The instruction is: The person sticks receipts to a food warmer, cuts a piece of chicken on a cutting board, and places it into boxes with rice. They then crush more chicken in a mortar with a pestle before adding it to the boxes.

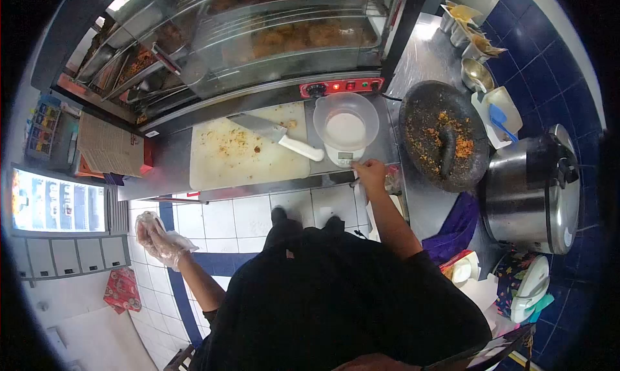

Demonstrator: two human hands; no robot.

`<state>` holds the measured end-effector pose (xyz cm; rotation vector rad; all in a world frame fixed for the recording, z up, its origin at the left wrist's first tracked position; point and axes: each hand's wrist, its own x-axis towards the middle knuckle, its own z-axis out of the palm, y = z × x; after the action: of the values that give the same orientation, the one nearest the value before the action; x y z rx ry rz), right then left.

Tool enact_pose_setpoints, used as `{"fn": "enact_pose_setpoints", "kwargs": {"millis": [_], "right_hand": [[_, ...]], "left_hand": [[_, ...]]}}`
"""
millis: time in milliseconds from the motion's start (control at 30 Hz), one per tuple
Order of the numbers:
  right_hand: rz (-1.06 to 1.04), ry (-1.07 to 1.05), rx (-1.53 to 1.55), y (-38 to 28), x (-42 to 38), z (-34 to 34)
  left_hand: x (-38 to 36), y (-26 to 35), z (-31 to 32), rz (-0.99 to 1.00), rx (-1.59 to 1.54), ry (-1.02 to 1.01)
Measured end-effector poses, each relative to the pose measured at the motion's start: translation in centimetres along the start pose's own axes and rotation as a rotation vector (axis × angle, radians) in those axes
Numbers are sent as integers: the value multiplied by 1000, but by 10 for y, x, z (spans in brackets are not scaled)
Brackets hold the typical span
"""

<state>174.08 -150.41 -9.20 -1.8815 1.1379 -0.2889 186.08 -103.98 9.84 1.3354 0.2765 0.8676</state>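
Note:
My right hand (370, 175) is bare and reaches to the front of a white digital scale (345, 156), its fingertips at the buttons beside the display. On the scale stands a clear round plastic bowl (346, 120). My left hand (157, 239) wears a clear plastic glove and hangs out to the left over the floor, fingers curled around something white and crumpled. Left of the scale, a white-handled knife (301, 147) lies across a cutting board (249, 163) with brown and yellow crumbs on it.
A heated glass cabinet (258, 54) with a red control panel rises behind the counter. On the right are a large stone mortar (420, 122) with orange bits and a pestle, a big steel pot (526, 190), and a purple cloth (455, 226). A cardboard stack (110, 145) stands left.

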Motion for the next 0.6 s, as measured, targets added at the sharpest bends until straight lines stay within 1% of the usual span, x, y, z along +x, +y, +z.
{"fn": "enact_pose_setpoints", "kwargs": {"millis": [100, 133, 167, 200, 233, 267, 300, 333, 367, 400, 433, 467, 500, 533, 567, 600], "right_hand": [[70, -34, 60, 1, 2, 4], [34, 8, 56, 8, 3, 4], [-12, 48, 52, 28, 7, 8], [-80, 84, 59, 30, 12, 18], [-113, 68, -138, 6, 4, 6], [-149, 60, -333, -22, -7, -9], [-198, 124, -538, -2, 2, 4], [-35, -56, -225, 32, 24, 9], [-147, 34, -277, -12, -9, -10], [-100, -12, -97, 1, 0, -7], [49, -1, -110, 9, 6, -7], [75, 32, -66, -6, -3, -11], [113, 70, -21, -19, -14, -14], [116, 141, 147, 12, -3, -4], [124, 212, 314, 39, 13, 5], [142, 182, 378, 20, 5, 1]], "left_hand": [[14, -7, 6, -34, 2, 9], [20, -12, 8, -20, 3, -8], [24, -16, 13, -57, -4, -47], [27, -18, 22, -79, -23, -71], [34, -15, 34, -84, -52, -81], [34, -1, 52, -90, 88, -127], [61, -36, 45, -79, -96, -288], [70, -41, 63, -31, -161, -366], [79, -44, 82, 12, -229, -447], [78, -26, 107, 325, -57, -566], [87, -7, 126, 540, 136, -637], [96, 15, 146, 738, 340, -710], [106, 49, 169, 904, 380, -773], [119, 66, 194, 1010, 351, -817], [130, 82, 216, 1104, 345, -754], [145, 93, 239, 1196, 338, -691]]}}
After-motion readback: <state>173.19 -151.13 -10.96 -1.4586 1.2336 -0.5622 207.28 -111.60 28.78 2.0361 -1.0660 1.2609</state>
